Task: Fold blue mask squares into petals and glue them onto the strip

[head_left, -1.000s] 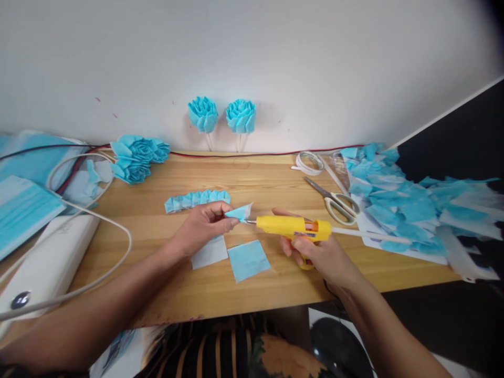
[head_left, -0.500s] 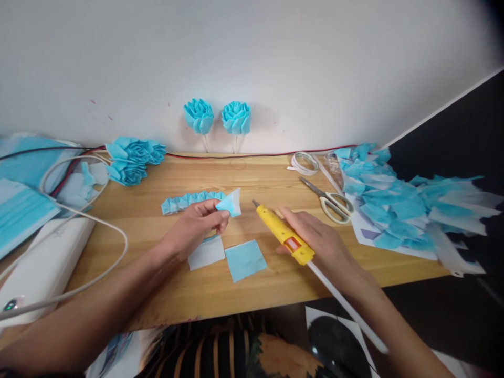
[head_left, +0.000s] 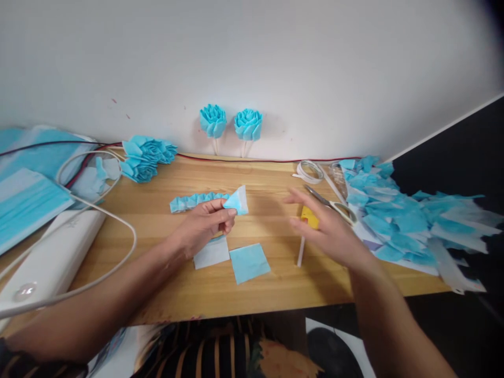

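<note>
My left hand (head_left: 212, 218) pinches a small folded piece of blue and white fabric (head_left: 238, 201), its wide white end pointing up and right. Behind its fingers lies a row of folded blue pieces (head_left: 185, 202). A white square (head_left: 212, 253) and a blue square (head_left: 250, 262) lie flat just below this hand. My right hand (head_left: 328, 226), a little blurred, is over a yellow glue gun (head_left: 310, 217) with fingers stretched out and thumb apart. The gun is mostly hidden by the hand; its white glue stick (head_left: 301, 252) shows toward me.
Scissors (head_left: 342, 210) and a tape roll (head_left: 310, 171) lie at the right, near a heap of blue pieces (head_left: 394, 220). Two blue flowers (head_left: 248, 124) on sticks lean on the wall. More flowers (head_left: 144, 157), blue masks (head_left: 31, 205), a cable (head_left: 132, 233) and a white device (head_left: 51, 262) are left.
My right hand has moved right and its fingers have come off the glue gun, which has swung round and gone down beside the scissors. The left hand still pinches the folded piece.
</note>
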The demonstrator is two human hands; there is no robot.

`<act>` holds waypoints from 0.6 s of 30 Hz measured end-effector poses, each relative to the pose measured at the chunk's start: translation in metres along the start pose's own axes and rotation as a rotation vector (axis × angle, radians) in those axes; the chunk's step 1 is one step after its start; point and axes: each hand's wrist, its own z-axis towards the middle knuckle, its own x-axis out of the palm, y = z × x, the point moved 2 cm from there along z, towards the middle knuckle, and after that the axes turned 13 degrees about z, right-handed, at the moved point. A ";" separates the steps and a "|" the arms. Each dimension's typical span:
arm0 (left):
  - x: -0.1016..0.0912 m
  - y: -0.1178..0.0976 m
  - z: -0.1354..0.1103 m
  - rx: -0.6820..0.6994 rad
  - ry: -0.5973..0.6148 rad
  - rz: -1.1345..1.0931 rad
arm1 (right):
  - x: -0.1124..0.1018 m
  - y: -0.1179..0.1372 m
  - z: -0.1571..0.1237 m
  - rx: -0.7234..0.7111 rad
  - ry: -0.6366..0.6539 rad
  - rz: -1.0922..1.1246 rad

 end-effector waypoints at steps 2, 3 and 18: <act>0.000 -0.001 0.000 0.005 0.005 0.005 | 0.024 0.018 0.013 0.011 0.061 0.221; 0.000 -0.001 0.000 0.008 0.007 0.010 | 0.035 0.024 0.020 -0.003 0.066 0.317; -0.006 0.007 0.005 0.092 -0.093 0.135 | 0.075 0.020 0.061 -0.019 0.095 0.696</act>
